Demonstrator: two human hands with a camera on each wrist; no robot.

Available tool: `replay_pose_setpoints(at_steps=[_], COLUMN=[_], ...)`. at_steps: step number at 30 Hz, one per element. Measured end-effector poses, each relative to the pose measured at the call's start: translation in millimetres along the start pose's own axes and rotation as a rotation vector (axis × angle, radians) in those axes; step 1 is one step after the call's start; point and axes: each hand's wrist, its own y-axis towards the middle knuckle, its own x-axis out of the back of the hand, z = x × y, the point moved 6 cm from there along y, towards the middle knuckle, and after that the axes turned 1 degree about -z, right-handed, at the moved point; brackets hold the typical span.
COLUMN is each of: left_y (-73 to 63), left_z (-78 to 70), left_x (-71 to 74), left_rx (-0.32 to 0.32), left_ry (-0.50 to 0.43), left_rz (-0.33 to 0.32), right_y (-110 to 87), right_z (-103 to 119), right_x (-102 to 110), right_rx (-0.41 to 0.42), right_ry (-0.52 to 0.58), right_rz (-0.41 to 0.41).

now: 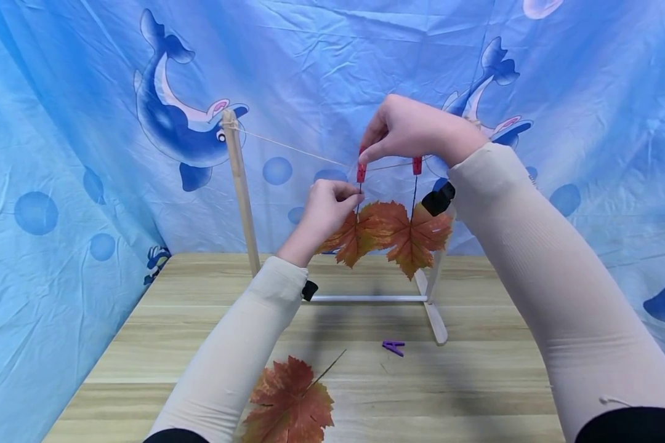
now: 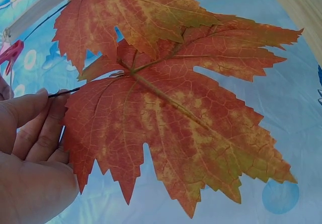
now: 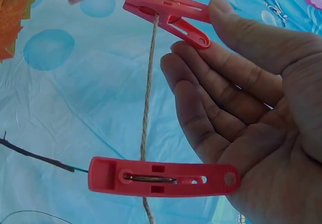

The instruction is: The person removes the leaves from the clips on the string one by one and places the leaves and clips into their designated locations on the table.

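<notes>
My right hand (image 1: 415, 126) pinches the handle ends of a red clothespin (image 3: 168, 15) between thumb and index finger. The clothespin sits across the string (image 3: 149, 83), with a dark leaf stem at its nose. Just below it, my left hand (image 1: 332, 203) pinches that stem between thumb and fingertips. From the stem hangs an orange-red maple leaf (image 2: 166, 113), seen large in the left wrist view. Close by on the string, a second red clothespin (image 3: 166, 176) holds the stem of another autumn leaf (image 1: 415, 237), which overlaps the first in the head view.
The string runs from a wooden post (image 1: 241, 191) on the left. The stand has a white crossbar (image 1: 366, 299) and a wooden foot (image 1: 435, 323). On the table lie a purple clothespin (image 1: 393, 348) and another maple leaf (image 1: 290, 403). A blue dolphin-print curtain (image 1: 310, 74) hangs behind.
</notes>
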Motion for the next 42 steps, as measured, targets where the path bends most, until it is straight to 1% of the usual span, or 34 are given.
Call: replay_pose_setpoints(at_steps=[9, 13, 20, 30, 37, 42], left_y=[1.7, 2.6, 3.5, 2.0, 0.5, -1.7], left_z=[-0.2, -0.6, 0.0, 1.3, 0.4, 2.4], left_x=[-0.3, -0.5, -0.7, -1.2, -0.7, 1.2], left_rx=[-0.013, -0.025, -0.037, -0.030, -0.038, -0.042], left_ry=[0.031, 0.043, 0.048, 0.068, 0.055, 0.052], left_rz=[-0.001, 0.000, 0.003, 0.007, 0.008, 0.006], right_y=[0.1, 0.4, -0.6, -5.0, -6.2, -7.5], right_z=[-0.6, 0.0, -1.1, -2.3, -3.7, -4.6], right_x=[1.0, 3.5, 8.1, 15.0, 18.9, 20.7], right_rx=[0.065, 0.079, 0.067, 0.045, 0.038, 0.026], right_ry=[-0.009, -0.032, -0.029, -0.001, 0.014, 0.031], right_rz=[-0.050, -0.084, -0.146, -0.196, -0.224, -0.239])
